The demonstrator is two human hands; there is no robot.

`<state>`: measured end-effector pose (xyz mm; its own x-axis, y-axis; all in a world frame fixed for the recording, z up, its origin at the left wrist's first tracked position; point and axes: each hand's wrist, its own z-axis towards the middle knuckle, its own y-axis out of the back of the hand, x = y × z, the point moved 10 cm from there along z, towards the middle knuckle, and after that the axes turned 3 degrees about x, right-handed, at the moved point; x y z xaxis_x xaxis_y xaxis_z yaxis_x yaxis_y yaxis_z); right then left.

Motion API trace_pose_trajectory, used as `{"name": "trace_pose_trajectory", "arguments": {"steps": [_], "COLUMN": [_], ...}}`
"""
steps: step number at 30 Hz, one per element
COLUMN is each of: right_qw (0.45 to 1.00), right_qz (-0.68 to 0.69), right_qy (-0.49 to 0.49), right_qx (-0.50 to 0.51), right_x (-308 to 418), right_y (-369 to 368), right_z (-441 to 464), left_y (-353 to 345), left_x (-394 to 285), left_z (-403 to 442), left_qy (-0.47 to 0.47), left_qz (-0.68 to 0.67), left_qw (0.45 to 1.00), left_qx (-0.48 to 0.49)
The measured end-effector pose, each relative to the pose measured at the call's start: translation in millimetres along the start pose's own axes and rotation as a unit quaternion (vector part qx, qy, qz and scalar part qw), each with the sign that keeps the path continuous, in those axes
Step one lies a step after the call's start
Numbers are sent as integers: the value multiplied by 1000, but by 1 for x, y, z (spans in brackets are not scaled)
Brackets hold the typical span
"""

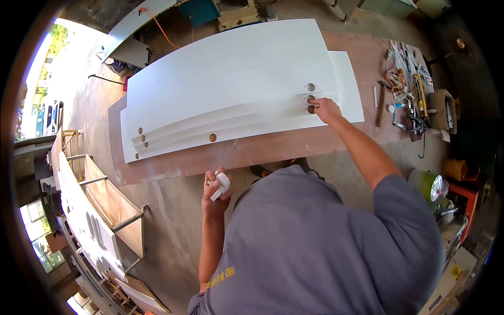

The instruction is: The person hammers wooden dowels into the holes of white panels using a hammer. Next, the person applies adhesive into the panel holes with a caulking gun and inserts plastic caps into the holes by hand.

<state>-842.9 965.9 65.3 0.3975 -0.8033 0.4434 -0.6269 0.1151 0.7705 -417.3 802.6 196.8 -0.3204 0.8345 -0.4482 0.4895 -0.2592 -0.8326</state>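
Observation:
Several white panels [226,73] lie stacked and slightly fanned out, with round holes near their ends. My right hand [326,110] reaches over the right end, its fingers closed and pressed at a hole [311,98] in one panel. Whatever those fingertips hold, if anything, is hidden. Another round hole [311,87] shows just beyond them. Below the near edge of the table, my left hand [214,194] is closed around small white pieces [222,184], whose kind I cannot make out.
The panels rest on a brown worktable [184,167]. Toward its right end lie a hammer [381,105], assorted hand tools [415,100] and an open cardboard box [442,111]. More boards lean on a frame [113,205] at left. A green container [428,184] stands at right.

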Motion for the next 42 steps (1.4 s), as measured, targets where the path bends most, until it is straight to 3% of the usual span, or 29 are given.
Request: {"name": "trace_pose_trajectory", "arguments": {"steps": [2, 4, 5, 6, 7, 8, 10, 12, 14, 16, 17, 18, 20, 27, 31, 33, 34, 37, 42], "right_qw": [999, 992, 964, 965, 863, 699, 663, 698, 724, 849, 882, 881, 961, 964, 969, 955, 955, 973, 984], "right_qz": [-1, 116, 265, 263, 501, 703, 739, 700, 674, 494, 424, 425, 129, 5, 25, 28, 26, -60, -33], "right_qy": [25, 40, 9, 12, -53, -116, -108, -133, -126, -162, -167, -168, -135, -101, -91, 15, 15, 45, 53], "right_qx": [-21, -32, -14, -14, 24, 61, 45, -72, -79, -96, -122, -123, -206, -244, -230, -296, -294, -219, -168], "right_x": [0, 3, -16, -26, -46, -56, -60, -78, -74, -62, -53, -43, -19, -14, -20, -14, -15, -20, -32], "right_y": [-1, -5, -24, -27, -45, -67, -76, -68, -59, -35, -23, -21, 11, -9, -5, 11, 20, 30, 34], "right_z": [-1, -14, -13, -17, -25, -31, -30, -30, -26, -32, -37, -40, -47, -22, -30, -50, -53, -34, -11], "left_y": [-4, -6, -7, -6, -2, 2, 3, 5, -2, -5, -6, -7, -7, -5, -3, -3, 0, 4, 0], "left_x": [-1, -3, -4, -3, -4, -5, -2, 1, 3, 3, 3, 3, 2, 3, 3, 1, 1, 2, 2], "left_z": [4, 1, 1, 0, -3, -6, -8, -10, -9, -8, -8, -8, -8, -11, -15, -12, -13, -12, -6], "left_qy": [0, -3, -8, -11, -19, -25, -19, -11, -3, 0, 2, 4, 3, 3, 6, 4, -1, 1, 6], "left_qz": [-4, -1, 0, -1, -4, -5, -3, -1, 1, 7, 11, 12, 17, 16, 18, 18, 14, 10, 20], "left_qw": [1000, 999, 999, 999, 999, 1000, 1000, 1000, 1000, 1000, 1000, 1000, 1000, 999, 1000, 999, 1000, 1000, 999], "left_qx": [22, 35, 42, 43, 30, 15, 5, -3, 26, 25, 24, 25, 24, 28, 20, 28, 24, 19, 29]}}
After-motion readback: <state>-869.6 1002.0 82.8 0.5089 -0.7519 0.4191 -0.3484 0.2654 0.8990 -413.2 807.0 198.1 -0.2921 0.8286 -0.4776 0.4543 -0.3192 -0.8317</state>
